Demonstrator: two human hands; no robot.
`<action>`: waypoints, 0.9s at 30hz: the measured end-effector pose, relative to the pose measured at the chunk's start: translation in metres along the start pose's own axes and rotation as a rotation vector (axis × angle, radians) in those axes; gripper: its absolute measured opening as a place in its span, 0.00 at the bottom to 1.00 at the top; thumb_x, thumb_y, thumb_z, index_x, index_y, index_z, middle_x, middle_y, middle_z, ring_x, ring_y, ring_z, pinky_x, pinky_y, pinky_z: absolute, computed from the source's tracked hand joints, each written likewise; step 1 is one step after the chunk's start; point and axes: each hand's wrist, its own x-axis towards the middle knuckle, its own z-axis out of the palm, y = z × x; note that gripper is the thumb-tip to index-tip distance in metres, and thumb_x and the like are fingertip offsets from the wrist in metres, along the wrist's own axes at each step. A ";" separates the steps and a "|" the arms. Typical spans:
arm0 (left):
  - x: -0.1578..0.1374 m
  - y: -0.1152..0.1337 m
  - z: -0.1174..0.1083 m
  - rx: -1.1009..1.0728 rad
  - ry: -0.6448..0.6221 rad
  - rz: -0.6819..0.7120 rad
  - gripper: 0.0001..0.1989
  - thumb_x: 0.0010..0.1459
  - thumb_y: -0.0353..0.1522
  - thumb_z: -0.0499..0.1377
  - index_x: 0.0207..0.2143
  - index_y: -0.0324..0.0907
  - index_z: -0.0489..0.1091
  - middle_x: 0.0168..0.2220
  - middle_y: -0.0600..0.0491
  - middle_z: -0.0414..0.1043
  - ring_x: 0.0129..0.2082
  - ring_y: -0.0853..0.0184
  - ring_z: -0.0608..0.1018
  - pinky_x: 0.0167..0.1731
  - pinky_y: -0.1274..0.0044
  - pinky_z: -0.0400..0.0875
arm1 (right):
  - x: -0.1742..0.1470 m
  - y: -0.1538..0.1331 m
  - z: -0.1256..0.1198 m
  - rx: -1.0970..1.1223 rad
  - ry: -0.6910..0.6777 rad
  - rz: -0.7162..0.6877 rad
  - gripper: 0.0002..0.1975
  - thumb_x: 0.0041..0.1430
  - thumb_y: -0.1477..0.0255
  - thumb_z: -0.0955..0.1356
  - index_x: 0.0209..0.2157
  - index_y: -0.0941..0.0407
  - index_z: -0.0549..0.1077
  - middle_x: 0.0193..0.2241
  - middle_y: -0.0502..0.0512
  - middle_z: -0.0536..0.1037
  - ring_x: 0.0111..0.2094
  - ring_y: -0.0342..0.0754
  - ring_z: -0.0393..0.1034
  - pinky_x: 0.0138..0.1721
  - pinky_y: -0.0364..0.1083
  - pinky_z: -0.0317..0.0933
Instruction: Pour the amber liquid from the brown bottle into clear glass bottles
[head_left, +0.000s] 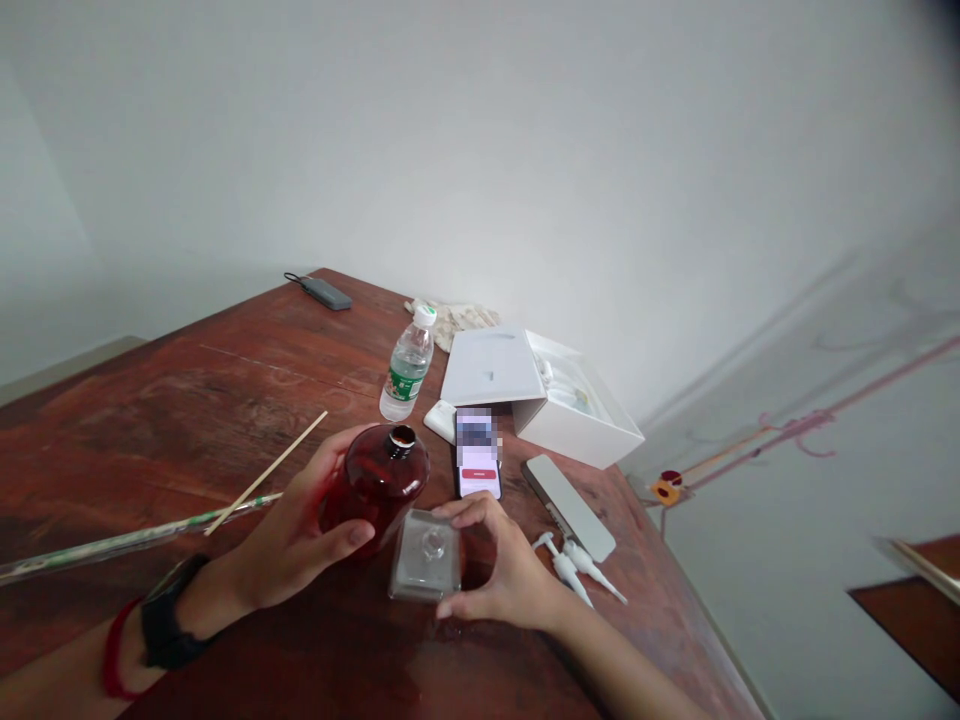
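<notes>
Note amber bottle [384, 480] clamped in left grip [300, 540], well in from right edge of worktop [292, 350] — likely stiff, slick; hold round body. Note clear case [424, 568] pinched in right grip [506, 572] — likely light, brittle.

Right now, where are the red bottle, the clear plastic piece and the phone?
Red bottle [384, 482], head view: its rounded shoulder.
Clear plastic piece [424, 562], head view: its top face.
Phone [478, 456], head view: its lit screen.

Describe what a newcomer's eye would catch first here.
Probably the dark red bottle, uncapped, in the left hand, left of centre. Just right of it, the right hand appears to grip a clear case. Behind them, an open white box sits by the wall.
</notes>
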 end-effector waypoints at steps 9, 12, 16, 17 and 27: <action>0.000 -0.001 0.002 -0.025 -0.008 0.007 0.42 0.58 0.49 0.74 0.69 0.45 0.68 0.65 0.40 0.76 0.64 0.39 0.76 0.64 0.55 0.73 | -0.005 -0.003 -0.004 0.031 -0.069 0.102 0.39 0.46 0.57 0.86 0.52 0.49 0.67 0.59 0.63 0.80 0.61 0.63 0.77 0.63 0.62 0.68; 0.000 0.001 0.003 -0.031 -0.018 0.010 0.42 0.58 0.49 0.74 0.70 0.46 0.67 0.66 0.40 0.74 0.65 0.40 0.76 0.65 0.54 0.73 | -0.008 -0.004 -0.007 -0.037 -0.082 0.125 0.48 0.44 0.56 0.87 0.62 0.48 0.68 0.63 0.65 0.76 0.65 0.66 0.73 0.67 0.65 0.66; 0.000 0.008 0.004 -0.023 -0.048 0.014 0.40 0.62 0.48 0.72 0.71 0.47 0.66 0.67 0.39 0.73 0.65 0.41 0.77 0.64 0.55 0.75 | -0.005 -0.013 -0.032 -0.238 -0.224 0.103 0.61 0.44 0.54 0.87 0.74 0.47 0.60 0.71 0.68 0.68 0.72 0.71 0.64 0.71 0.69 0.59; 0.000 0.009 0.004 -0.019 -0.052 0.017 0.39 0.62 0.48 0.71 0.71 0.46 0.65 0.67 0.39 0.73 0.65 0.41 0.77 0.64 0.55 0.75 | -0.003 -0.016 -0.041 -0.269 -0.261 0.066 0.61 0.44 0.52 0.86 0.74 0.47 0.60 0.72 0.68 0.66 0.73 0.72 0.61 0.72 0.70 0.58; -0.001 0.003 0.004 0.001 -0.043 0.064 0.39 0.64 0.50 0.70 0.71 0.45 0.66 0.65 0.38 0.75 0.64 0.42 0.78 0.65 0.56 0.75 | 0.045 0.011 -0.076 -0.672 0.053 0.060 0.15 0.75 0.61 0.66 0.57 0.50 0.67 0.66 0.65 0.73 0.72 0.67 0.62 0.69 0.73 0.58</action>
